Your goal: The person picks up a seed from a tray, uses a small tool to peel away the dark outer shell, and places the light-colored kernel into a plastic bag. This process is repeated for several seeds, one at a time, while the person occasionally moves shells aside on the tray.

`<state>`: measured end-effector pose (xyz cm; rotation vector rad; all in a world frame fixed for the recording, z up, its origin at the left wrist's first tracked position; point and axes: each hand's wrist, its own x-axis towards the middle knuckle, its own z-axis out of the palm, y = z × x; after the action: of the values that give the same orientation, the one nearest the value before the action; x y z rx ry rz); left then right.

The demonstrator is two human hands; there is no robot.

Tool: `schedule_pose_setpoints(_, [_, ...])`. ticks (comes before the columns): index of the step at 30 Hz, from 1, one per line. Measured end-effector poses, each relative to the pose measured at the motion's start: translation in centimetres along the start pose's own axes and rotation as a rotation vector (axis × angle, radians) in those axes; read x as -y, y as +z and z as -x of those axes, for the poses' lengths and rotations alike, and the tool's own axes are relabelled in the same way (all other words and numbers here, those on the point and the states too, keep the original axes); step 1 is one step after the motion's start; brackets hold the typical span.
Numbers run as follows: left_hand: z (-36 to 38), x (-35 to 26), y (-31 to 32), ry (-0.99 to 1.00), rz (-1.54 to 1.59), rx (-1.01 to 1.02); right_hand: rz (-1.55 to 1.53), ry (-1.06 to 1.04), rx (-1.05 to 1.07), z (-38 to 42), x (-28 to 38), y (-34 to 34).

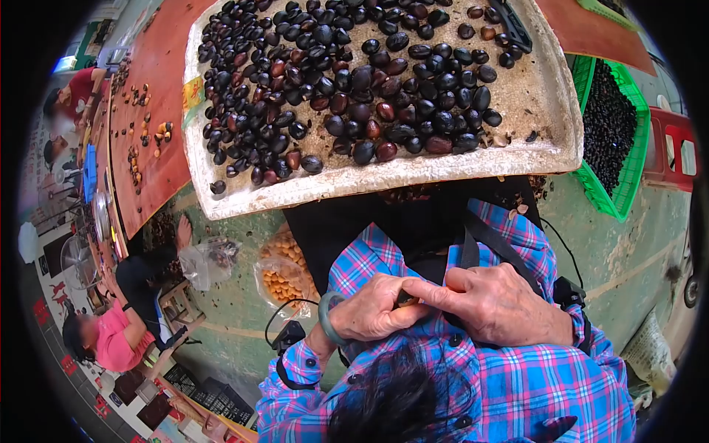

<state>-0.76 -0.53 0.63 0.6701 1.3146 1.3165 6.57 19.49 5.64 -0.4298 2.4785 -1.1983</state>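
Both the left hand (373, 310) and right hand (502, 303) pinch one dark nut (405, 299), while beyond them the tray (532, 103) holds many unpeeled nuts (354, 74).

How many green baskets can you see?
2: one green basket of dark nuts right of the tray, another's corner at the top right; more may be hidden.

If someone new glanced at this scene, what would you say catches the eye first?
First, the pale tray at the top, heaped with glossy dark nuts. Below it, close to the camera, the left hand and right hand meet over a plaid shirt, pinching something small and dark. A green basket of more dark nuts sits at right.
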Motion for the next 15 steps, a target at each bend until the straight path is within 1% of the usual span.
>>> schedule_pose_setpoints(1, [0.0,-0.1,0.0,0.011,-0.063,0.008,-0.001,-0.001,0.003,0.0,0.1,-0.1])
schedule_pose_setpoints(2, [0.0,-0.2,0.0,0.021,-0.125,0.015,-0.005,0.003,0.067,0.0,0.1,-0.4])
schedule_pose_setpoints(3, [0.1,-0.2,-0.2,0.021,-0.123,0.011,-0.008,0.006,0.132,0.0,0.1,-0.5])
schedule_pose_setpoints(5, [0.2,-0.1,-0.6,-0.059,-0.280,0.123,-0.005,0.008,0.146,0.0,0.2,-0.4])
schedule_pose_setpoints(9, [0.1,-0.7,-0.8,-0.052,-0.366,0.176,-0.009,0.019,0.150,0.1,0.5,-0.4])
schedule_pose_setpoints(12, [0.2,-0.9,-0.9,-0.038,-0.363,0.117,-0.018,0.008,0.110,0.0,0.1,-0.1])
schedule_pose_setpoints(14, [0.8,-0.4,-0.3,-0.019,0.012,-0.153,-0.026,0.002,0.072,-0.1,-0.1,-0.1])
schedule_pose_setpoints(15, [1.3,0.1,-0.1,-0.015,0.026,-0.172,-0.042,-0.001,0.042,-0.1,-0.2,0.1])
